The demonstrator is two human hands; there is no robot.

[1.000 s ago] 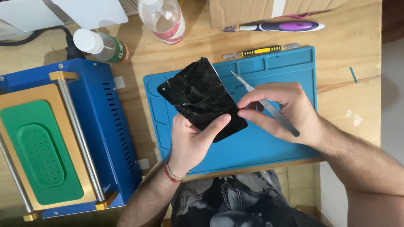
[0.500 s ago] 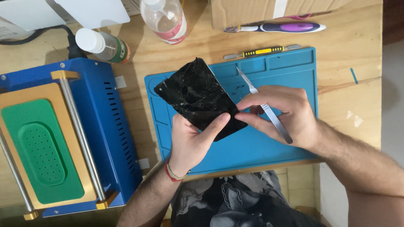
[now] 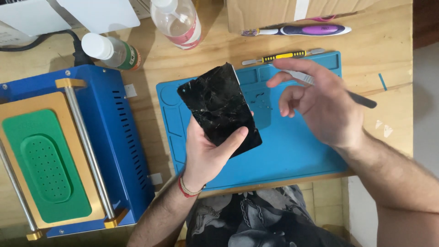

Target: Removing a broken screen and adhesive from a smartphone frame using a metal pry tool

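**Cracked phone screen held over the blue mat**

The cracked phone (image 3: 219,110), a flat black slab with fracture lines all across its glass, is propped up tilted in the left hand (image 3: 206,155) above the blue work mat (image 3: 292,151). The palm sits under its lower end and the thumb presses on the lower right edge. It looks light and stiff, but the broken glass is likely fragile, sharp and apt to shed splinters, so the edges and the back seem the safer places to grip, not the face.

The right hand (image 3: 320,107) hovers just right of the phone, apart from it, fingers loosely spread, with slim metal tweezers (image 3: 361,98) pinched through it.

Along the mat's top edge lies a yellow-and-black pry tool (image 3: 283,56); beyond it, a purple-and-white toothbrush (image 3: 302,30) beside a cardboard box (image 3: 274,11). A clear bottle (image 3: 178,23) with a pink label band stands further left, and a small white-capped bottle (image 3: 112,50) with a green label lies nearby. A blue machine (image 3: 68,146) with a green pad fills the left side.
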